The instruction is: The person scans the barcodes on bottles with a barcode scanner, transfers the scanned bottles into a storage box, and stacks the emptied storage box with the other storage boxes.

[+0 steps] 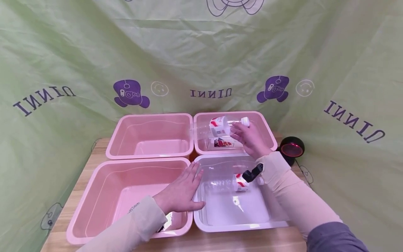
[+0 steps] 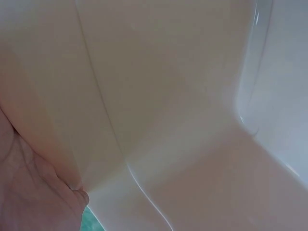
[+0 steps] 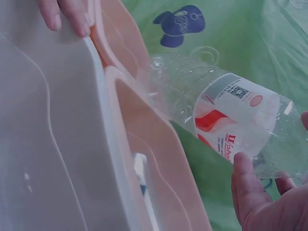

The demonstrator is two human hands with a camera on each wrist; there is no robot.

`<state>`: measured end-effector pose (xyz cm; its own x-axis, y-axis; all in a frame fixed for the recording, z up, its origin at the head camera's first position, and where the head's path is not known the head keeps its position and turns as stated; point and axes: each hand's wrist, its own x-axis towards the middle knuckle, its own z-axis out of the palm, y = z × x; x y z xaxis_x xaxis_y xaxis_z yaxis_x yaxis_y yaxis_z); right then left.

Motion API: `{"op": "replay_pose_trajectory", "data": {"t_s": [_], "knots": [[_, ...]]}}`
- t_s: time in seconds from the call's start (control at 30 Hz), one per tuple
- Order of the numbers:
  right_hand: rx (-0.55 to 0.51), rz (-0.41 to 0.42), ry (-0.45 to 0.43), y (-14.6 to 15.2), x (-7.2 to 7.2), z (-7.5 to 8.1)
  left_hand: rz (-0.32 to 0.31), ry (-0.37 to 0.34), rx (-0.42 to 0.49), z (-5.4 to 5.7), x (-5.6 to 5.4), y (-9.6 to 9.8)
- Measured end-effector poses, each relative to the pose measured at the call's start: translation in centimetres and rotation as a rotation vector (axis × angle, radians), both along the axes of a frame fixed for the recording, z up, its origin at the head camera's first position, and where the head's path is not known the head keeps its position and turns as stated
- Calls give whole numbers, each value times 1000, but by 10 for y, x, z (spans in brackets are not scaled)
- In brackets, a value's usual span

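My right hand [image 1: 250,139] holds a clear plastic bottle [image 1: 219,126] near its white-capped end, above the back right pink basin [image 1: 204,152]. The bottle lies nearly level, and its red-and-white label [image 3: 236,115] shows in the right wrist view. Below it in that basin is a thing with a colourful printed side [image 1: 224,142]. My left hand [image 1: 181,192] rests with straight, spread fingers on the adjoining rims of the white basin [image 1: 239,226] and the front left pink basin [image 1: 82,201]. A second clear bottle [image 1: 240,182] lies in the white basin, its cap end partly behind my right wrist.
The back left pink basin [image 1: 151,156] touches the others on the wooden table [image 1: 83,168]. A black round device with a red ring [image 1: 292,147] stands right of the basins. Green printed cloth [image 1: 176,63] hangs behind and at both sides.
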<state>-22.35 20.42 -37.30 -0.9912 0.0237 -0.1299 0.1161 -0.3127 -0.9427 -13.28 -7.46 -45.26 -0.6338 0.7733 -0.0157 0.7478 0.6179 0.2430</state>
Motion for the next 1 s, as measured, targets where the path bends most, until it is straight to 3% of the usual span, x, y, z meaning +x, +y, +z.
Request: {"op": "replay_pose_trajectory", "data": {"t_s": [0.23,0.47,0.8,1.0], "knots": [[35,21,-64,-26,-7,-6,-12,19,12,0,-1,2],[155,60,-150,-56,-22,-12,-2,-8,46,-1,0,0],[270,102,-122,-98,-32,-29,-24,15,50,-6,-1,-2],[331,154,-86,-103,-30,-31,-26,29,54,-3,-3,-1]]}}
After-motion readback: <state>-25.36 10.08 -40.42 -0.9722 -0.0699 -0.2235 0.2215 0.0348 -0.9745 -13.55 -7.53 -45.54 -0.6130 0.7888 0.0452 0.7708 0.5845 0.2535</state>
